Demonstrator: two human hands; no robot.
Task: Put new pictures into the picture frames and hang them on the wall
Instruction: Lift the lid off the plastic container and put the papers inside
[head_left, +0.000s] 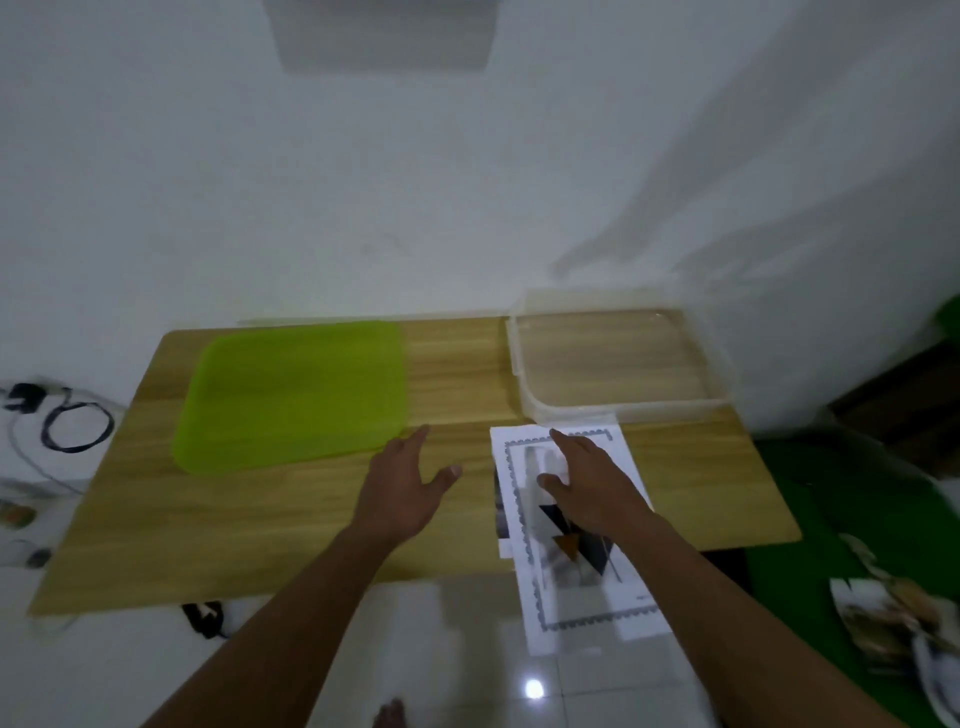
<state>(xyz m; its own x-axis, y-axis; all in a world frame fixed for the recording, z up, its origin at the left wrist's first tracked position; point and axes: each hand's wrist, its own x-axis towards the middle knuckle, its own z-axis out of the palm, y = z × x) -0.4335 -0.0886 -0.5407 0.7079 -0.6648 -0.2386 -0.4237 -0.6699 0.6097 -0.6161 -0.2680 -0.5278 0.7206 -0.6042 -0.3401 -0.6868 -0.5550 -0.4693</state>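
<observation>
Wooden table (260, 530) stands against a white wall (208, 182). Green tray (291, 395) lies flat at the table's 10 o'clock; clear plastic container (618, 358) sits at 1 o'clock. Printed pictures (587, 608), a small stack with a scalloped grey border on top, lie at 5 o'clock and overhang the near edge. Right hand (592, 488) rests flat on the stack, fingers extended, gripping nothing. Left hand (402, 488) is spread wide over bare wood at centre, empty.
</observation>
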